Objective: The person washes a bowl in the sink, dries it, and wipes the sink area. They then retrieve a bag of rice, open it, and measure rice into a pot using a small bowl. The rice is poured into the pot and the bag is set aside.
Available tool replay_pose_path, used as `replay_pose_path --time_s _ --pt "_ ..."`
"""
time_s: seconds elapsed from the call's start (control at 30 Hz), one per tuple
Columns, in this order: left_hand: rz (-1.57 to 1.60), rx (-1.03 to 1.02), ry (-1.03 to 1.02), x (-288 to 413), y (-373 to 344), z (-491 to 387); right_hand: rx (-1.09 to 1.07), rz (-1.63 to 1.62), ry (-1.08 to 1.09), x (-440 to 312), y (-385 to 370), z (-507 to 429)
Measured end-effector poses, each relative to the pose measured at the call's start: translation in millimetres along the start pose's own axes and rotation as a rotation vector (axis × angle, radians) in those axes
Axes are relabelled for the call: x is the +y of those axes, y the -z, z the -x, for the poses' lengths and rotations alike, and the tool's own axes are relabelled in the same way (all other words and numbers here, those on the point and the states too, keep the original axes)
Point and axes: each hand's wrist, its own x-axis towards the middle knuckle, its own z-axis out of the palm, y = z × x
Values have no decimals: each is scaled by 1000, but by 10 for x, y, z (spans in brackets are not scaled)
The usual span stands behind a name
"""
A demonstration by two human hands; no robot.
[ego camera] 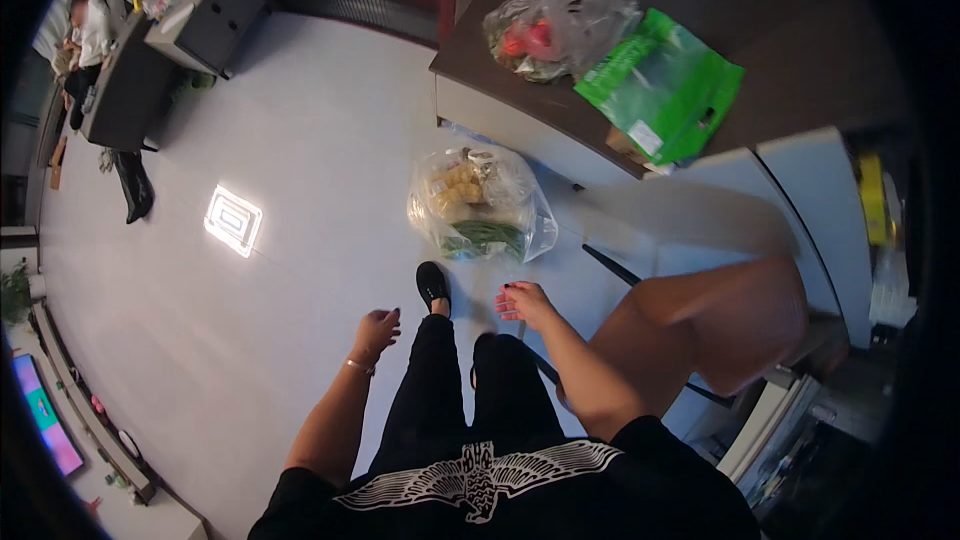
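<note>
My left hand hangs over the floor at my left, fingers loosely curled, holding nothing, with a bracelet at the wrist. My right hand holds nothing either; its fingers are partly bent and apart, just below a clear plastic bag on the floor. Inside that bag are yellowish round produce and a bundle of long green vegetables. On the dark-topped cabinet beyond lies another clear bag with red items in it. A green plastic pouch with a clear window lies beside it.
A brown leather-like chair with dark legs stands close on my right. An open drawer is behind it. At the upper left a person sits by a grey cabinet. A black bag lies on the floor there.
</note>
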Motion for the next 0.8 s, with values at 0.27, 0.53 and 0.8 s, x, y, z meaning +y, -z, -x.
replay_pose_path --time_s 0.27,0.53,0.8 --pt "-339 266 -194 701 -768 -2140 22 -501 9 -219 -178 -2367" --pt "-5 258 -94 478 -1143 -3613 160 -610 -145 -97 -429 -3907" --pt "162 140 -168 442 -1042 -3758 -147 -833 -126 -635 -363 -3779"
